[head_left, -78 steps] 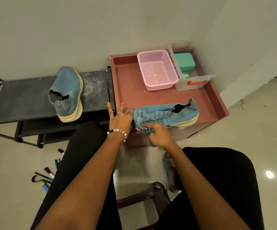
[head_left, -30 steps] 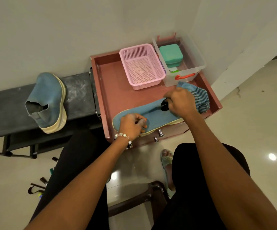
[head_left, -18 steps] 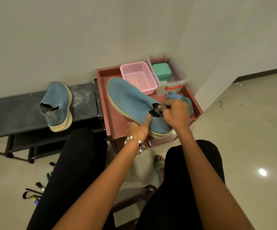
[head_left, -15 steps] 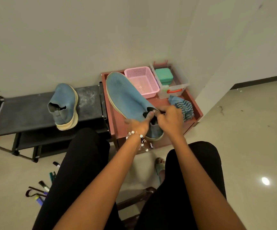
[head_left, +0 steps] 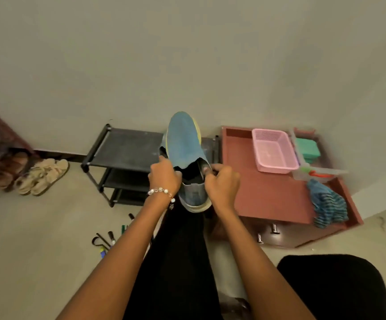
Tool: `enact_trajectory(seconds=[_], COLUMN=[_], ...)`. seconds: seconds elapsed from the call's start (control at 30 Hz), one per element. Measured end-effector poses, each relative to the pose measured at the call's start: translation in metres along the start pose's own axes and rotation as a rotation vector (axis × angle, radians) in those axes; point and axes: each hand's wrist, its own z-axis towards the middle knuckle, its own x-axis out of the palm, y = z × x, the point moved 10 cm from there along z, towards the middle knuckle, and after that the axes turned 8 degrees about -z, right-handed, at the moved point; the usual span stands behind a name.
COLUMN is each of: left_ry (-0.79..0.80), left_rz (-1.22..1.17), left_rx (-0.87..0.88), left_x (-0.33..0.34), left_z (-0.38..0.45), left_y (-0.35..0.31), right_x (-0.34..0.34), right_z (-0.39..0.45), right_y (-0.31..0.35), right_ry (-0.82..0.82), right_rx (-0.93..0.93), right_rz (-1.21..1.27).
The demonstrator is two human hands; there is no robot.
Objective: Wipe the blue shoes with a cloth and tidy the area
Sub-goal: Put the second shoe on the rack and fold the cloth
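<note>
So both hands had the blue shoe (head_left: pixel 183 144) by its collar | left hand (head_left: pixel 164 176) gripped one side, right hand (head_left: pixel 222 182) pinched the other | shoe held up over the knee, toe toward the black rack (head_left: pixel 122 151) | striped cloth (head_left: pixel 328 204) sat on the red tabletop (head_left: pixel 272 195), pink basket (head_left: pixel 274 150) behind it

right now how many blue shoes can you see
1 for sure: the blue shoe held up by both hands over the lap. Something blue peeks out behind it over the black rack, maybe a second, mostly hidden.

Home entryway corner, black shoe rack (head_left: pixel 127 150), sandals (head_left: pixel 41 176) on tiled floor (head_left: pixel 25 239), plain wall (head_left: pixel 187 54)
</note>
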Motion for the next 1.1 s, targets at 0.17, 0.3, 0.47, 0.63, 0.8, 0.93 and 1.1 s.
enact_trajectory(seconds=[0.17,0.3,0.47,0.63,0.8,0.93,1.1], left_ry=[-0.117,-0.282,-0.287,-0.215,-0.189,-0.197,-0.247], left_rz=[-0.072,-0.111,-0.166,-0.213,-0.171,-0.17,-0.206], left_rx=[-0.042,-0.075,-0.093,-0.153,-0.107,-0.12,-0.144], left_x=[-0.044,-0.073,-0.068,-0.035,-0.014,-0.013,-0.026], left_z=[0.057,0.104,0.17,0.219,0.235,0.235,0.206], left_y=[0.049,0.071,0.101,0.14,0.146,0.145,0.136], right_x=[0.077,0.146,0.233,0.285,0.304,0.298,0.268], right_z=[0.025,0.047,0.073,0.085,0.084,0.081,0.063], right_y=[0.051,0.071,0.069,0.053,0.037,0.043,0.044], right_ry=[0.134,0.227,0.339,0.391,0.405,0.386,0.422], right_rx=[-0.067,-0.062,0.02,0.065,0.056,-0.013,-0.018], right_rz=[-0.01,-0.006,-0.098,-0.177,-0.249,-0.194,0.034])
